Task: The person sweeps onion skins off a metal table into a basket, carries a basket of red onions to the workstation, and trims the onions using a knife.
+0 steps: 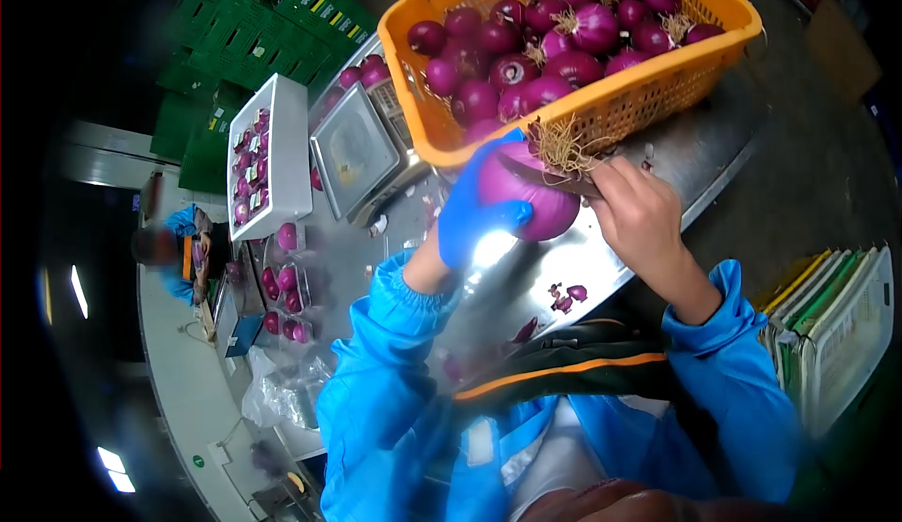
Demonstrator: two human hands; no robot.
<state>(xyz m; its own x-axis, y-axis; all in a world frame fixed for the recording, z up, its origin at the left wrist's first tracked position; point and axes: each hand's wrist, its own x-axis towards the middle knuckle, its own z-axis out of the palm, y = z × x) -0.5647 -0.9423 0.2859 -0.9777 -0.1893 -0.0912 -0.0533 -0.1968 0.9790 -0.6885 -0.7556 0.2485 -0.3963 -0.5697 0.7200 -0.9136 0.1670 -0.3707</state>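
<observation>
In the head view my left hand [466,199], in a blue glove, is wrapped round a large red onion [545,210]. Dry, stringy roots [565,149] stick out from the onion's upper end. My bare right hand [641,214] is closed on a knife [537,173], whose dark blade lies across the onion just under the roots. The knife's handle is hidden in my fingers. Right behind the onion stands an orange crate [658,97] full of red onions. Skin scraps [564,296] lie on the metal table [526,282] below my hands.
Left of the crate sits a scale [355,154] with a flat metal plate. Beyond it are a white box [291,160] of packed onions and several clear onion trays [291,287]. Green crates [272,29] are stacked behind. Another person [183,249] works far left. A white crate [850,343] stands right.
</observation>
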